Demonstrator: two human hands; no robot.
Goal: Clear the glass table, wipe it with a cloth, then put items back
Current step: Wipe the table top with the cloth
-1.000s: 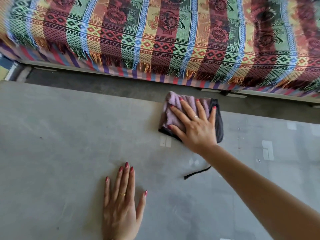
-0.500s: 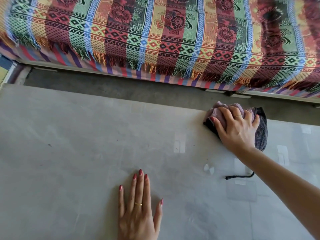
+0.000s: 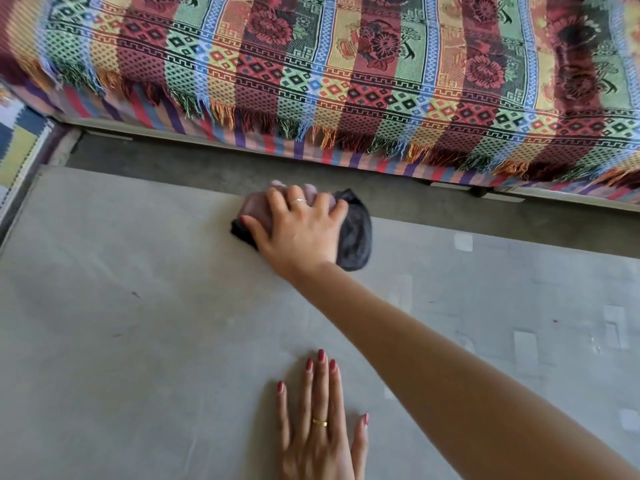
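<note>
R hand (image 3: 301,233) gripped bunched mauve-and-black cloth (image 3: 353,237) w/ curled fingers at grey glass table (image 3: 138,306) far edge; L hand (image 3: 318,427) lay flat, bracing. Overlapping strokes w/ even pressure would likely serve best.

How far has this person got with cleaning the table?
Clearing looks done: no items show on the glass table. Wiping is in hand: the right hand grips a bunched purple and black cloth near the far edge, while the left hand rests flat on the glass. Left: finishing the wipe and putting the items back; none are in view.
</note>
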